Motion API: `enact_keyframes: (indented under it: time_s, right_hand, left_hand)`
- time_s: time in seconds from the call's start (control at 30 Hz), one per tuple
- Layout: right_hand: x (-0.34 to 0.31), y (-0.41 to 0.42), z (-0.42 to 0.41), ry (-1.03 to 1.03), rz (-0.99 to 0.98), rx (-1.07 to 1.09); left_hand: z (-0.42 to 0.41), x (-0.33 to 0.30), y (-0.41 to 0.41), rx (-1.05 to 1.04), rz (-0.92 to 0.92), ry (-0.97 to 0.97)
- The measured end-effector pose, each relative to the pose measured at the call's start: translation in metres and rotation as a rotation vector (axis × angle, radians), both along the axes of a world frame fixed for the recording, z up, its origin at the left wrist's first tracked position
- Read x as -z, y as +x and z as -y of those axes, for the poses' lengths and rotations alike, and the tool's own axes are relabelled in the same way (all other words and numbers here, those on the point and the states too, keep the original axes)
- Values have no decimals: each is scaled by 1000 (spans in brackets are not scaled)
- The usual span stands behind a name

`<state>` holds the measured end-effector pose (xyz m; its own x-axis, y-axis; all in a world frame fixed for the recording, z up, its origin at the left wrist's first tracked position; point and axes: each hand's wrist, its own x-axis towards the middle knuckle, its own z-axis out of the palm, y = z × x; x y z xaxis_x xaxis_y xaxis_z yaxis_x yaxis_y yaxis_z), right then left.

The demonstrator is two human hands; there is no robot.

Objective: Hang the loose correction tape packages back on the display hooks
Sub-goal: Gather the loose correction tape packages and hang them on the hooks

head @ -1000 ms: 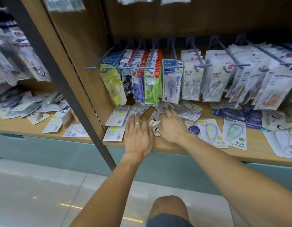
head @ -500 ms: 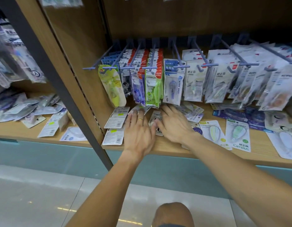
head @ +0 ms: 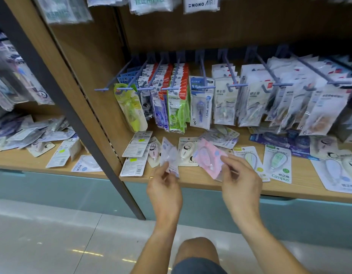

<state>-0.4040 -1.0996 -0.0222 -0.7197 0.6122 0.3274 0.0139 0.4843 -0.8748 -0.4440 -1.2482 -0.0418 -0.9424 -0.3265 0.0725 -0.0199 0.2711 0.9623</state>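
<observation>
Campus package (head: 277,165) on shelf (head: 210,186), MONO AIR pack (head: 201,4) overhead

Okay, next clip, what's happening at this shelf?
A person is tidying a stationery display. The left hand pinches a pale lilac package and the right hand holds a pink package, both lifted just above the wooden shelf. Neither is on a hook yet. More loose packages lie flat on the shelf, below the blue display hooks that already carry hanging stock.

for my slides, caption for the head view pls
Left hand holds a lilac package, right hand a pink package, below the display hooks.
</observation>
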Motion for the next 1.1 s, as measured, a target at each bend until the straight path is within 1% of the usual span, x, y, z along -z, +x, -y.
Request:
enact_keyframes:
  time_s: [0.07,0.1,0.13,0.2,0.27,0.3,0.37,0.43,0.47,0.53,0.6,0.63,0.73,0.8,0.87,0.93,1.0,1.1]
  right_hand:
    - [8,-2,2,-157,99,7]
    - [12,-3,3,-199,161,-2]
    - [16,-5,3,-204,208,-15]
    - [19,-8,4,-118,247,-45]
    - [20,-12,4,33,280,-89]
    - [19,-14,5,116,319,-123]
    - [15,-17,7,251,406,-185]
    - [12,-17,7,345,484,-183]
    - [10,-16,10,394,488,-156]
    - [8,-14,23,478,391,-149]
    - [7,-18,48,554,264,-248]
    - [5,-23,62,584,241,-337]
    - [-6,-53,101,642,221,-573]
    - [-12,-79,119,720,251,-654]
    - [-15,-102,132,863,310,-692]
    - [-13,-117,138,971,367,-719]
    - [-8,-126,140,1017,373,-711]
    - [2,-119,135,983,254,-681]
  left_hand:
    - [1,3,-1,-18,101,95]
    - [2,4,-2,-7,137,101]
    - [3,5,-3,18,147,61]
    - [7,3,-7,99,96,-162]
    - [11,6,-16,183,32,-431]
    - [14,8,-20,220,24,-534]
    - [19,9,-24,277,32,-637]
    - [25,8,-23,273,-2,-712]
    - [30,7,-22,231,-53,-759]
    - [44,10,-24,59,-195,-851]
    - [59,14,-30,-100,-285,-860]
    - [66,17,-33,-131,-293,-858]
    - [81,23,-37,-125,-275,-883]
    - [89,24,-39,-83,-228,-875]
    - [95,23,-42,-44,-164,-869]
    - [101,21,-44,-15,-165,-912]
    - [104,18,-45,6,-202,-986]
    - [109,15,-43,-16,-215,-1056]
